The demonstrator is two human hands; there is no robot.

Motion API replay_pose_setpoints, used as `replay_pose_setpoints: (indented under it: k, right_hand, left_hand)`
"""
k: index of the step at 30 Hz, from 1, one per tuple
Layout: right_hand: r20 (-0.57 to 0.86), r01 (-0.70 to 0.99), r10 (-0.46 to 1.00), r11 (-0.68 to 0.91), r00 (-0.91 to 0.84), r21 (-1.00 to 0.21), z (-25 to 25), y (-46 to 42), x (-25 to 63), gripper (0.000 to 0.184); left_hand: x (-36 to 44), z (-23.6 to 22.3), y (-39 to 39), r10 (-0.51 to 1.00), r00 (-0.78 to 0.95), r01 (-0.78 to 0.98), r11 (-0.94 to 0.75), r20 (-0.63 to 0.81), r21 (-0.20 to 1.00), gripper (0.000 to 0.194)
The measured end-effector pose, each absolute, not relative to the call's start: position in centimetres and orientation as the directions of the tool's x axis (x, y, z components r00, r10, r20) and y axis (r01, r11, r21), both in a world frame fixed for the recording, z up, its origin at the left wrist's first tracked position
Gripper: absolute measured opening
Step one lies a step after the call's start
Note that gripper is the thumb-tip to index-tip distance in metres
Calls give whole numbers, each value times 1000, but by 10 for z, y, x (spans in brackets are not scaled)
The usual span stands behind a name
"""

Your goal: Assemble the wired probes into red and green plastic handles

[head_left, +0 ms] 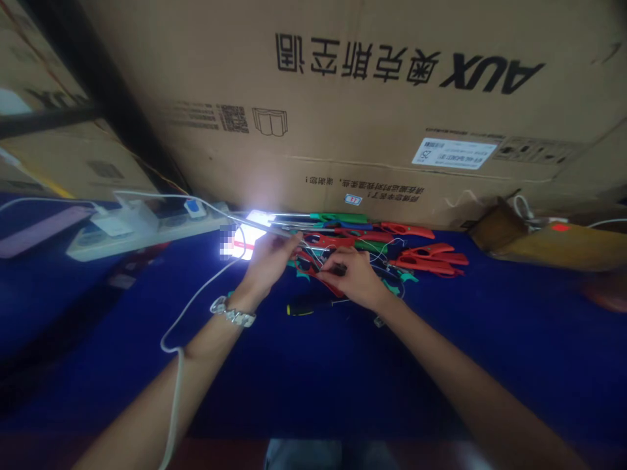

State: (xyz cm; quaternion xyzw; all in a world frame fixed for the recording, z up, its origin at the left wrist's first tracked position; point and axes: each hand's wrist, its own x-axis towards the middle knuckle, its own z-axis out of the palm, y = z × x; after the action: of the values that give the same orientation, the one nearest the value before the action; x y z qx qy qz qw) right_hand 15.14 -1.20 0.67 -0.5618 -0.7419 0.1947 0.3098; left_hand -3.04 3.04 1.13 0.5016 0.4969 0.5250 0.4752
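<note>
My left hand (272, 260), wearing a silver watch (232, 313), is closed round a thin metal rod (264, 225) above the blue table. Close by on its right, my right hand (355, 277) has its fingers pinched together over red plastic handles (333, 243) and thin white wires. What sits between those fingertips is too small to make out. Around both hands lies a heap of long-nosed tools, like stick lighters, with green handles (343, 218) and red handles (428, 258). A black and yellow screwdriver (308, 308) lies just in front.
A glowing phone (249, 235) lies left of the heap. A white power strip (147, 228) with plugs stands further left; its white cable (196, 294) crosses my left forearm. Large cartons (343, 143) wall off the back. An opened brown box (548, 241) sits at right.
</note>
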Motion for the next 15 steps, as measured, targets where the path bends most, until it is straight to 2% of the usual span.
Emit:
replay_pose_setpoints:
  k: [5,11,15]
  right_hand:
    - [142,699,974,225,-176,-679,13,-8,151,13]
    - [-24,805,988,112,-154,-583,27,2,148,13]
    - [-64,824,987,85,-145,-561,31,6,147,12]
  left_hand:
    - [-38,3,37,993,-30,88,-113,116,990,22]
    - [-42,-2,39,980,49,197,-199,193,960,27]
    - [-40,4,36,979,51,243,-202,195,949,25]
